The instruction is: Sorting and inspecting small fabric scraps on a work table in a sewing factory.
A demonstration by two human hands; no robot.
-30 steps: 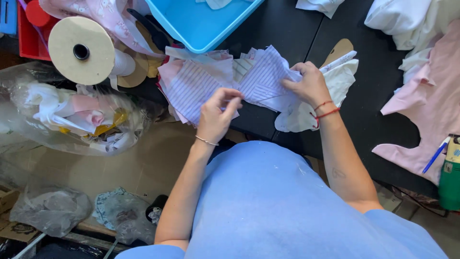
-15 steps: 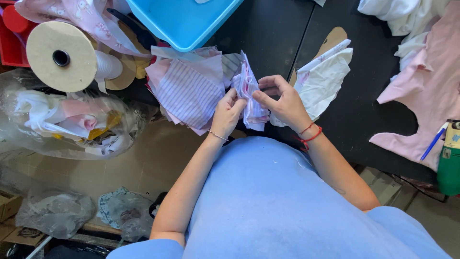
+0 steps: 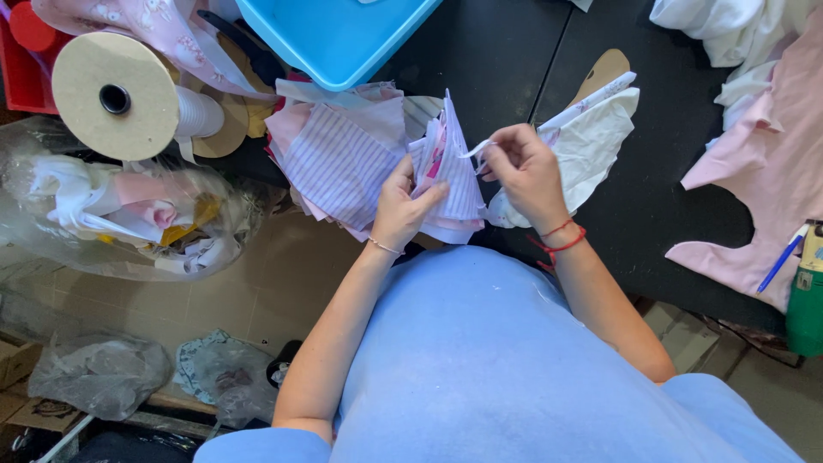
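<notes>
Striped fabric pieces, bunched upright above the black table edge, just beside a pile of pink cut cloth. Clamped from the left by left hand, fingers closed on the bundle; right hand pinching a thin white strip at its top. Likely risk: loose layers fanning out and sliding off toward the tiled floor. Around: blue bin, tape spool, bagged scraps.

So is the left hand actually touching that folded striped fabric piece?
Touching. The head view shows the left hand gripping the folded striped fabric piece, its fingers pressed flat against the cloth, while the right hand pinches a white strip beside it.
</notes>
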